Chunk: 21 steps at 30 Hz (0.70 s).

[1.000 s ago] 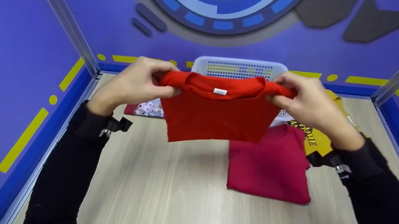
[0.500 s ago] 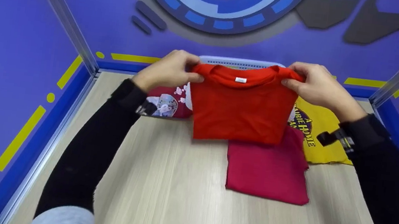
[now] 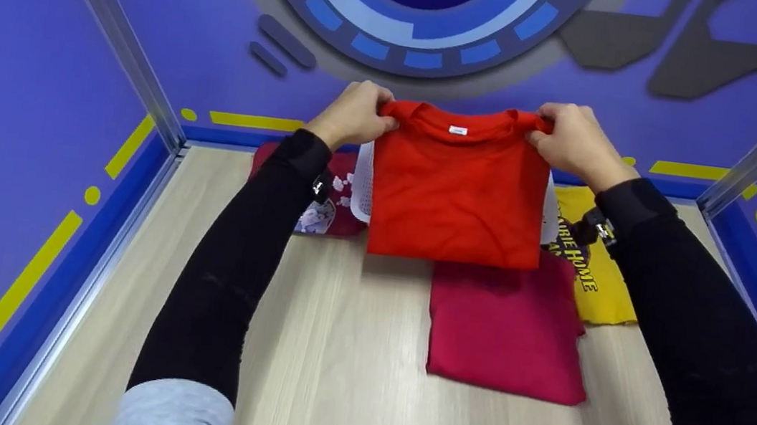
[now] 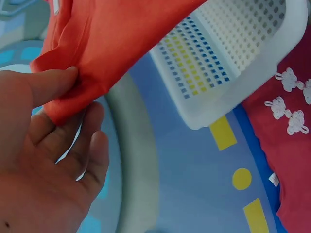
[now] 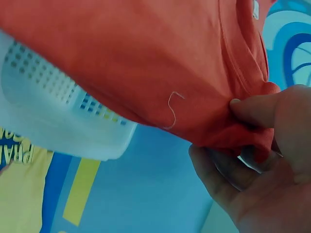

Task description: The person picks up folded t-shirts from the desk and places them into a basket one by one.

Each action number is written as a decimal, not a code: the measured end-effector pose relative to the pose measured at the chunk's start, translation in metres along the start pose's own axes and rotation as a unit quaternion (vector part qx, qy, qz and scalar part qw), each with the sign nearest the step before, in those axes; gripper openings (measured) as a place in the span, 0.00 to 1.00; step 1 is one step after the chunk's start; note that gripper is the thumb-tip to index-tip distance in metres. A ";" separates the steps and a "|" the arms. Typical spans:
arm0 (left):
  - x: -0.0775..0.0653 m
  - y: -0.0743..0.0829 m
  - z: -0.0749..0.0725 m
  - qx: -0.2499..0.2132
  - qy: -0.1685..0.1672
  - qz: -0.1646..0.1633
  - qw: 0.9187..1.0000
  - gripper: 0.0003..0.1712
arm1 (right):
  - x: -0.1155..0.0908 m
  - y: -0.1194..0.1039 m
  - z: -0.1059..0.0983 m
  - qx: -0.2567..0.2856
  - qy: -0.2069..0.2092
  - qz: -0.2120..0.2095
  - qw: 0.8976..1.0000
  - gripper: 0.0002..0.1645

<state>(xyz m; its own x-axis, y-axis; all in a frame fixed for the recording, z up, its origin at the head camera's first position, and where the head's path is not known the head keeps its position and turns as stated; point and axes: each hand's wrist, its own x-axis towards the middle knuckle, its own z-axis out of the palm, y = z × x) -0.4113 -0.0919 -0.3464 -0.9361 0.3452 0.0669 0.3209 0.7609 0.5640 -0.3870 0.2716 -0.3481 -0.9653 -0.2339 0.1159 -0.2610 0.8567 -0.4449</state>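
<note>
A folded bright red T-shirt (image 3: 460, 194) hangs upright in front of a white perforated plastic basket (image 3: 363, 185), hiding most of it. My left hand (image 3: 354, 114) pinches the shirt's left shoulder between thumb and fingers. At the opposite shoulder, my right hand (image 3: 575, 141) pinches the cloth the same way. The collar with its white label faces me between the two hands. In the right wrist view a loose pale thread (image 5: 172, 109) lies on the red cloth. The left wrist view shows the basket's rim (image 4: 233, 104) below and beyond the shirt.
A folded crimson garment (image 3: 508, 337) lies on the wooden table (image 3: 343, 381) below the shirt. Right of the basket is a yellow printed shirt (image 3: 602, 276); left of it is a dark red garment (image 3: 341, 222) with white trim. Purple panels (image 3: 176, 36) enclose the back and sides.
Both hands have carried the red T-shirt forward and up, first shifting it rightward, until it hangs in front of the basket. The grip at both shoulders stays. The garments on the table have not moved.
</note>
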 end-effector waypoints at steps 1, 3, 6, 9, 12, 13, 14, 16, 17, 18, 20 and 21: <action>0.002 -0.001 0.002 0.003 0.001 -0.005 1.000 0.11 | 0.004 0.000 0.001 -0.003 0.001 0.000 1.000 0.16; 0.004 -0.003 0.005 0.010 0.005 -0.018 1.000 0.13 | 0.012 0.001 0.006 0.002 0.001 0.005 1.000 0.18; 0.008 -0.006 0.013 0.031 0.026 -0.043 0.998 0.15 | 0.021 0.002 0.018 0.016 0.003 0.015 1.000 0.20; 0.011 -0.009 0.023 0.068 0.047 -0.064 0.995 0.17 | 0.028 0.005 0.031 0.017 0.008 0.017 1.000 0.21; 0.011 -0.011 0.035 0.101 0.033 -0.075 0.991 0.20 | 0.028 0.010 0.042 0.006 -0.006 0.011 1.000 0.20; 0.011 -0.012 0.039 0.108 0.022 -0.076 0.991 0.20 | 0.027 0.012 0.046 0.000 -0.014 0.009 1.000 0.20; 0.011 -0.012 0.043 0.114 0.009 -0.077 0.990 0.20 | 0.027 0.014 0.049 -0.006 -0.025 0.007 1.000 0.19; 0.009 -0.014 0.051 0.121 -0.014 -0.079 0.989 0.17 | 0.024 0.017 0.054 -0.015 -0.053 0.007 0.998 0.18; 0.008 -0.015 0.054 0.121 -0.022 -0.080 0.989 0.14 | 0.024 0.018 0.056 -0.019 -0.063 0.007 0.998 0.17; 0.007 -0.017 0.057 0.121 -0.028 -0.081 0.989 0.11 | 0.023 0.019 0.058 -0.022 -0.073 0.009 0.997 0.16; 0.006 -0.020 0.063 0.120 -0.032 -0.087 0.989 0.06 | 0.023 0.020 0.062 -0.023 -0.085 0.012 0.996 0.14; 0.005 -0.022 0.066 0.115 -0.031 -0.089 0.989 0.05 | 0.023 0.021 0.064 -0.021 -0.090 0.015 0.996 0.14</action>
<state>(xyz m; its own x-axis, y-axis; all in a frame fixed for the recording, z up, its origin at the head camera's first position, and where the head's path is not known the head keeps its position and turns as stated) -0.4131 -0.0708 -0.4124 -0.9723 0.2223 -0.0722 0.1824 0.9149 0.3601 -0.4143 0.2552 -0.4114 -0.9570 -0.2840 -0.0592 -0.2364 0.8817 -0.4083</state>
